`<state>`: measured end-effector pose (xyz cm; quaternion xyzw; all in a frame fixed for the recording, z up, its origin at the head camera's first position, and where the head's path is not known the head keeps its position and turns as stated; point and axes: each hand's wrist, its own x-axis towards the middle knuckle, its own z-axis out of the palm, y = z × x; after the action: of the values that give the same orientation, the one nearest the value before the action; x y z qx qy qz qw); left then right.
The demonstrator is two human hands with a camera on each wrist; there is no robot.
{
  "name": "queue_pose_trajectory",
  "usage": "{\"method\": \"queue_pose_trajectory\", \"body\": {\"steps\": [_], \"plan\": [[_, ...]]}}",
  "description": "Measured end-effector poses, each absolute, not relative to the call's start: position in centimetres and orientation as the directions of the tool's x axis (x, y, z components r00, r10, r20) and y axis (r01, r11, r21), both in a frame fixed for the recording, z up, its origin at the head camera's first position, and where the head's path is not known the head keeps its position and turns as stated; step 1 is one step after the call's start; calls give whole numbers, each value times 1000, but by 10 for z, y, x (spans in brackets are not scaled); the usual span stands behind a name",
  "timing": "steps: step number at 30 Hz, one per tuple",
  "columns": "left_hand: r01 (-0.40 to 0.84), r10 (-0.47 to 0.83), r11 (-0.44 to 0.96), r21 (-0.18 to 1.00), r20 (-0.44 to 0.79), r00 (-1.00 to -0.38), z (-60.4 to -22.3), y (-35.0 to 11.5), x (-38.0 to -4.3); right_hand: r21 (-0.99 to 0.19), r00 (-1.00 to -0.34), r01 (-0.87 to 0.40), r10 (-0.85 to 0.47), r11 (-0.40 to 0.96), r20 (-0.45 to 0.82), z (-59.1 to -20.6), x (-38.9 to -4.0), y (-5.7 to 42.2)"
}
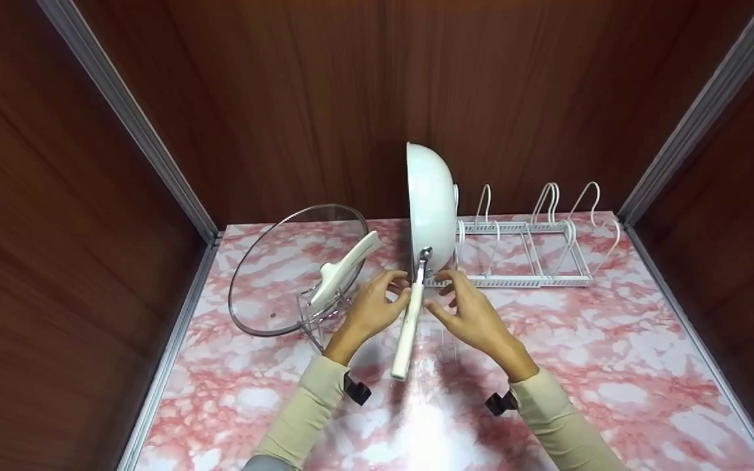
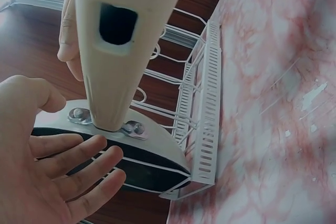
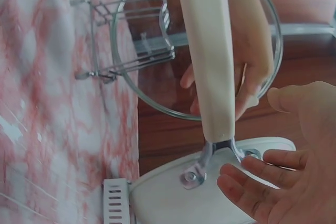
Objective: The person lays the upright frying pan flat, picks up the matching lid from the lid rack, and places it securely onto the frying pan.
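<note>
A white pan [image 1: 432,203] stands on its side at the left end of a white wire rack [image 1: 504,282]. Its cream handle [image 1: 408,333] points toward me. My left hand [image 1: 376,305] is just left of where handle and pan meet, fingers spread and relaxed. On the other side, my right hand [image 1: 472,313] is held beside the pan's lower edge with loosely bent fingers. In both wrist views the left hand [image 2: 63,166] and right hand [image 3: 294,169] have no grip on the pan; the handle passes between them.
To the left, a glass lid [image 1: 272,268] with a cream handle [image 1: 344,271] leans in a small metal wire stand [image 1: 311,318]. Upright white hoops line the rack toward the right. Brown wood-grain panels [image 1: 324,98] enclose the red-and-white marbled tabletop [image 1: 626,392] at the back and sides.
</note>
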<state>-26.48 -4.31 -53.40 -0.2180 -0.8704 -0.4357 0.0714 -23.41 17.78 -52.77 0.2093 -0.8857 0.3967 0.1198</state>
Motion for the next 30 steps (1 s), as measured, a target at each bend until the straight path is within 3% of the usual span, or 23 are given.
{"method": "queue_pose_trajectory", "body": {"steps": [7, 17, 30], "plan": [[398, 317, 467, 790, 271, -909, -536, -39, -266, -691, -904, -425, -236, 585, 356, -534, -228, 170], [210, 272, 423, 881, 98, -957, -536, -34, -268, -792, -961, -276, -150, 545, 232, -545, -220, 156], [66, 287, 363, 930, -44, -957, -544, -27, -267, -875, -987, -154, -110, 458, 116, -558, -210, 142]]}}
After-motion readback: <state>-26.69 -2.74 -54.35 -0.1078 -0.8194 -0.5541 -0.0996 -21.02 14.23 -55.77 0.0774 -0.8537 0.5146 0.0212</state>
